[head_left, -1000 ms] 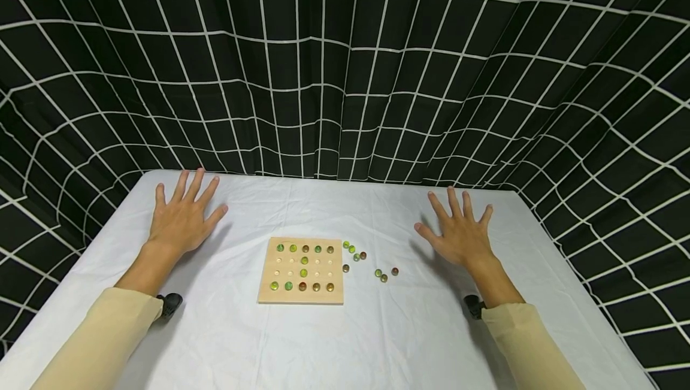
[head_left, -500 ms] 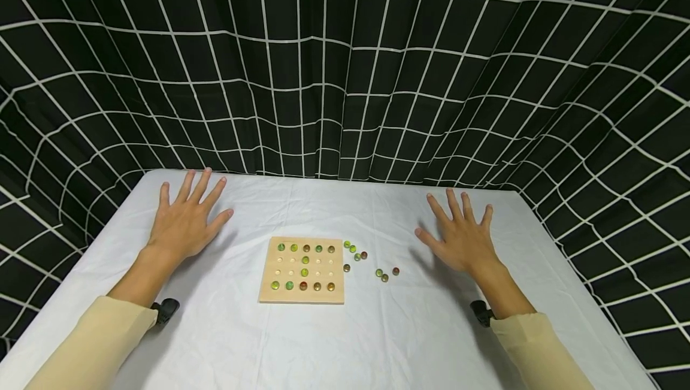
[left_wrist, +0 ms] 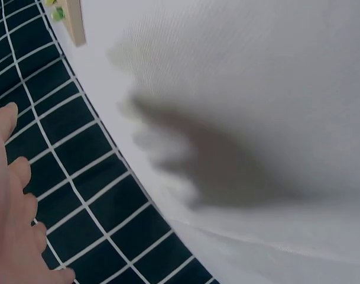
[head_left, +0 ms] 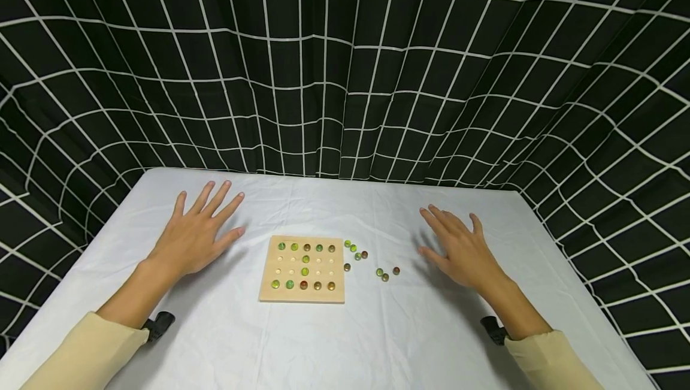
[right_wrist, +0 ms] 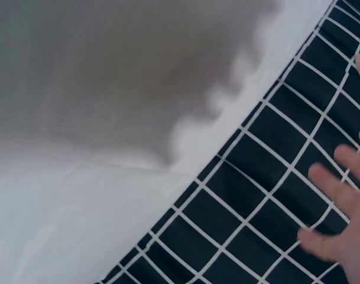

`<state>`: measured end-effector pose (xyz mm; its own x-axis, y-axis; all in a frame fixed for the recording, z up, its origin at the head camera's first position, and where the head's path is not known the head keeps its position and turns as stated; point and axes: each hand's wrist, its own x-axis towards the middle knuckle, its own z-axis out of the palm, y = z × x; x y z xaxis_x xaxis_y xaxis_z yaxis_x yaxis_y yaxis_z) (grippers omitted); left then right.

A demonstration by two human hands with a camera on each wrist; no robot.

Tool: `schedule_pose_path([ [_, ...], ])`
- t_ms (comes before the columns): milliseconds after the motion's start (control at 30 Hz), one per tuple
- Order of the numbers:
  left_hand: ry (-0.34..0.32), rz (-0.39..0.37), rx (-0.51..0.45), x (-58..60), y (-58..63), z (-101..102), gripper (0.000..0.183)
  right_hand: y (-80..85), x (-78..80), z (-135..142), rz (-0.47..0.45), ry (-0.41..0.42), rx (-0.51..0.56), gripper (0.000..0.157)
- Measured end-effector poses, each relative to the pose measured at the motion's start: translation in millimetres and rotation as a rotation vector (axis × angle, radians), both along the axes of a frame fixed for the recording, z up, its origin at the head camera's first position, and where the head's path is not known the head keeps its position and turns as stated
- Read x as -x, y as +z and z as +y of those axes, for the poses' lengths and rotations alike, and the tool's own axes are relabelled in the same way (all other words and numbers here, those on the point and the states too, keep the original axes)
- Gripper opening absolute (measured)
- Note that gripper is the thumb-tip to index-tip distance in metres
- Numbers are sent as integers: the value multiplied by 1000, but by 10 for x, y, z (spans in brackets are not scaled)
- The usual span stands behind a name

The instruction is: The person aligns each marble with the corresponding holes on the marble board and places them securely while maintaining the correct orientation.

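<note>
My left hand (head_left: 191, 237) hovers over the white cloth left of a wooden board, fingers straight and spread, holding nothing. On the far right my right hand (head_left: 460, 252) is also raised above the cloth, its fingers extended and nothing in it. Between the hands lies the light wooden pegboard-like board (head_left: 291, 297) with rows of round hollows. Glass marbles fill its back row and front row, and two green marbles (head_left: 305, 265) sit in the middle column; the other hollows hold none. Several loose marbles (head_left: 364, 254) lie right of the board, nearest to my right hand.
A white cloth (head_left: 345, 342) covers the table. Black curtain with a white grid (head_left: 345, 78) rises behind the table's back edge and along both sides. A small group of marbles (head_left: 385, 277) lies a little apart from the others, toward the right hand.
My left hand has moved right and slightly nearer to me. The right hand has drawn back toward me, its fingers closer together. Board and marbles stay put.
</note>
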<state>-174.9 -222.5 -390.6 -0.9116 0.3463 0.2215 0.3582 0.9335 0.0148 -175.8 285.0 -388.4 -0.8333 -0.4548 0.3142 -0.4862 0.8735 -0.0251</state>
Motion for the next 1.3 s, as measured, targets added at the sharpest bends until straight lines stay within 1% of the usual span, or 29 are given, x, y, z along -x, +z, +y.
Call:
schedule_pose_path([
  [133, -57, -42, -9, -46, -56, 44, 68, -39, -11, 6, -24, 130, 107, 74],
  [200, -86, -67, -17, -63, -85, 68, 69, -63, -10, 5, -85, 166, 164, 70],
  [267, -111, -90, -21, -76, -111, 90, 69, -86, -8, 0, -168, 175, 219, 65],
  [367, -141, -132, -29, -101, -139, 119, 70, -128, -12, -24, -314, 148, 275, 58],
  [433, -160, -155, -34, -120, -154, 134, 69, -154, -26, -48, -375, 138, 286, 56],
  [500, -178, -174, -42, -139, -167, 148, 69, -180, -43, -72, -413, 140, 277, 54],
  [633, -200, -202, -44, -159, -207, 171, 72, -214, -63, -126, -451, 157, 268, 52],
  [867, -237, -224, -42, -164, -281, 219, 72, -238, -51, -181, -465, 171, 260, 48],
  [1067, -257, -249, -66, -188, -312, 264, 73, -238, -31, -221, -477, 188, 256, 41],
  [1300, -277, -251, -76, -188, -335, 307, 72, -246, -26, -275, -521, 212, 275, 36],
])
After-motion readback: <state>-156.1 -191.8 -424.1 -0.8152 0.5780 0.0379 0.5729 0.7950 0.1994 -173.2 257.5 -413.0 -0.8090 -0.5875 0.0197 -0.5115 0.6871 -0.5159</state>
